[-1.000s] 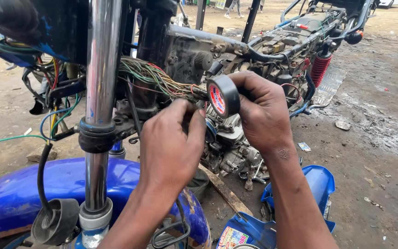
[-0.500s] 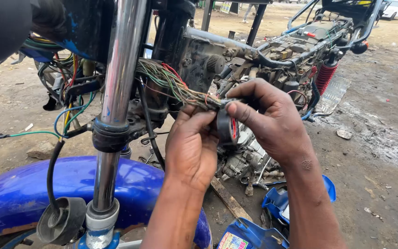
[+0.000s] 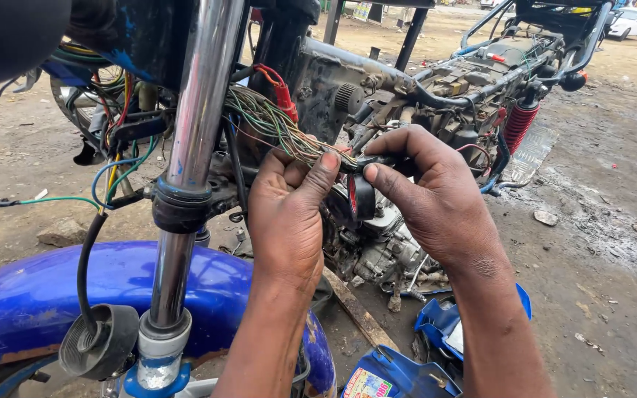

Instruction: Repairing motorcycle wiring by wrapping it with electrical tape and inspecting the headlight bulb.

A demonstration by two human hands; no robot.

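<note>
Pinching the wire bundle [image 3: 282, 129] between thumb and fingers, my left hand [image 3: 285, 221] rises palm-away beside the chrome fork tube [image 3: 197, 140]. My right hand [image 3: 436, 199] arches over from the right, fingers closed on the black tape roll [image 3: 359, 197] hanging just under the bundle's end, before the engine [image 3: 385, 250].

Blue fender [image 3: 38, 295], black tape roll [image 3: 360, 197], seemingly red-cored.

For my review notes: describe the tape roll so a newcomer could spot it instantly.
Start at the chrome fork tube, then follow the wire bundle rightward to where both hands meet. The tape roll hangs under the right hand: black ring, red core, unlike the thin multicoloured wires.
</note>
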